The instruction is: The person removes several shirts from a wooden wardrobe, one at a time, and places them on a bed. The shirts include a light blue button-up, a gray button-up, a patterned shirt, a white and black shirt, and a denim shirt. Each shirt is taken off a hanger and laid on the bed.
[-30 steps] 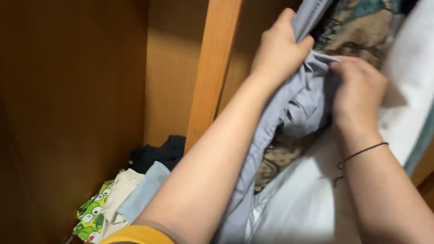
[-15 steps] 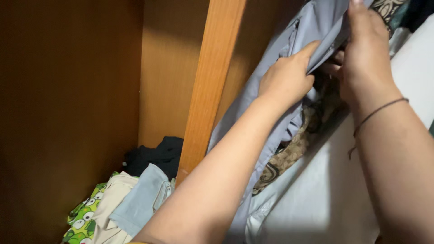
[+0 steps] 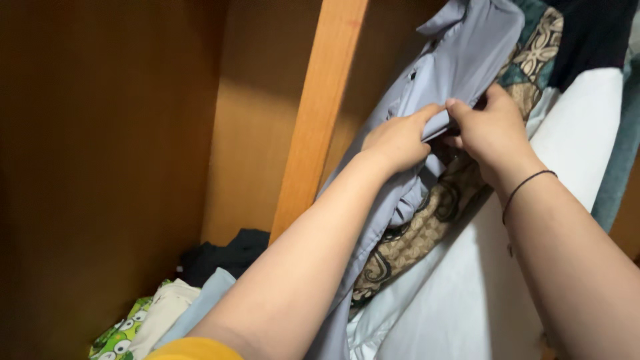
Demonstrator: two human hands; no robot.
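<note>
Both hands have dropped lower since half a second ago: then my right hand was up at the top edge over the shirt, and my left sat below it; now they meet near the middle of the hanging cloth, fingertips almost touching.

My left hand [image 3: 399, 139] has its fingers closed in a pinch on a fold of the grey shirt [image 3: 460, 47], thumb underneath as far as I can see. My right hand [image 3: 492, 128] has its fingers curled shut on the same fold from the other side, with a thin dark cord [image 3: 527, 187] round the wrist.

That shirt is pale blue-grey, smooth, with a collar showing at the top and a small dark button on the front. It hangs inside the wardrobe, just right of the wooden post [image 3: 319, 120], and runs down under my left forearm to the bottom edge of the view. Behind it hangs a patterned cloth [image 3: 427, 227] in tan with dark swirls, then a white garment [image 3: 573, 140], touching one another.

Down at the lower left, on the wardrobe floor, lies a heap: a dark garment [image 3: 223, 257], a light blue one [image 3: 200, 303], a cream one [image 3: 160, 313] and a green cartoon-print piece [image 3: 117, 337].
</note>
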